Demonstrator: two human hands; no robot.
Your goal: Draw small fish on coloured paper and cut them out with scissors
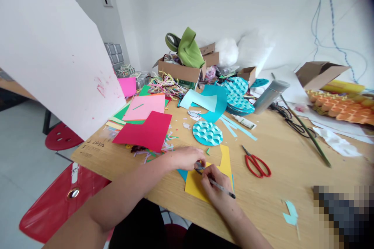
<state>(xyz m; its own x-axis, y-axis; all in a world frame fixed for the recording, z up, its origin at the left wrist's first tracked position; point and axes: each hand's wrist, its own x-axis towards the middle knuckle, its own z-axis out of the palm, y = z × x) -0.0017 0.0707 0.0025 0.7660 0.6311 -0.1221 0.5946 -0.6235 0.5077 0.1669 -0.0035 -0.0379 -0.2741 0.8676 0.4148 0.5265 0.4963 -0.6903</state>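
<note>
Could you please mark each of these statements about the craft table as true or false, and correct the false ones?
1. The right hand holds a pen over the yellow paper. True.
2. The red scissors are in the left hand. False: they lie on the table, to the right of both hands.
3. The left hand rests at the yellow paper's upper edge. True.
4. The round teal wave-patterned piece lies under the dark pink sheet. False: it lies uncovered, apart from that sheet.
5. A green bag sits in a cardboard box. True.
</note>
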